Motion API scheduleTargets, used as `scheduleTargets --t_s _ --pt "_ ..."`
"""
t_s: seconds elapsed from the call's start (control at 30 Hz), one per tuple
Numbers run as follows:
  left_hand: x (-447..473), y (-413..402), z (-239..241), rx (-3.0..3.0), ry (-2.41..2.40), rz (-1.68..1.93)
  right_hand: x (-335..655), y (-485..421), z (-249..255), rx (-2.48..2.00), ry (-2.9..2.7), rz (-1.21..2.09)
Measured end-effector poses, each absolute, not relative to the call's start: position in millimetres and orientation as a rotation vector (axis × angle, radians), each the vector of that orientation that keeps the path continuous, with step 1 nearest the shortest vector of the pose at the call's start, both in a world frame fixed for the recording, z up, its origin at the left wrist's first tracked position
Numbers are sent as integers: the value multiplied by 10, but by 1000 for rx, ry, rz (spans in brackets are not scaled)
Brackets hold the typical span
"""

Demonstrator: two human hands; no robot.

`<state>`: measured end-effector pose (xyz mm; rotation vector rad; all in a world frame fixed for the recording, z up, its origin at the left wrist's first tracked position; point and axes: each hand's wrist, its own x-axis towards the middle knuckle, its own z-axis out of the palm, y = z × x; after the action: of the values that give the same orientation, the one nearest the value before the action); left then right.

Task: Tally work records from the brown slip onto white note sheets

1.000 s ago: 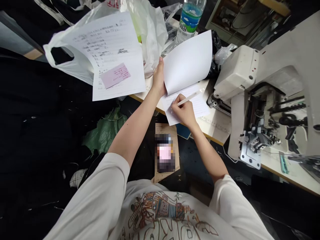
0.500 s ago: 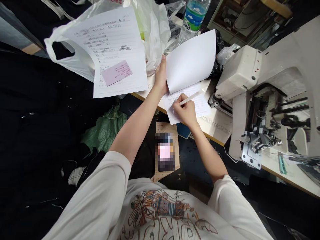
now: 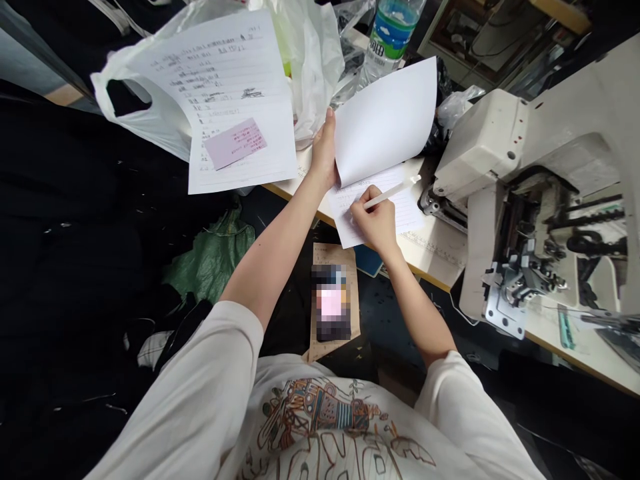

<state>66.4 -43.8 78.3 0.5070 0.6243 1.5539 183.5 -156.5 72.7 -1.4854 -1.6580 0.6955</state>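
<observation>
My right hand [image 3: 376, 217] is closed around a white pen [image 3: 393, 192], its tip end down on a lined sheet with handwriting [image 3: 407, 212]. My left hand [image 3: 325, 155] grips the left edge of a blank white page [image 3: 387, 120] that curls up above the lined sheet; most of its fingers are hidden. Left of that hand, a handwritten sheet [image 3: 273, 147] leans against a white plastic bag [image 3: 317, 60]. A small pink note [image 3: 236, 143] lies on this sheet.
A sewing machine [image 3: 483, 143] stands to the right on the pale table [image 3: 440, 250]. Behind the pages is a water bottle [image 3: 393, 37]. Below the table edge lie brown paper [image 3: 353, 287] with a blurred-out item on it and green sacking [image 3: 215, 257].
My right hand and the pen have shifted slightly to the right along the lined sheet. The whole view has moved a little; my left hand keeps its place on the page.
</observation>
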Motion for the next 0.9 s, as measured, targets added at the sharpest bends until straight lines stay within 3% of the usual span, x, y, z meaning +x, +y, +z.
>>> scheduleTargets --t_s 0.9 --pt "665 -428 774 479 635 1554 1834 -1569 737 -1544 -1585 677"
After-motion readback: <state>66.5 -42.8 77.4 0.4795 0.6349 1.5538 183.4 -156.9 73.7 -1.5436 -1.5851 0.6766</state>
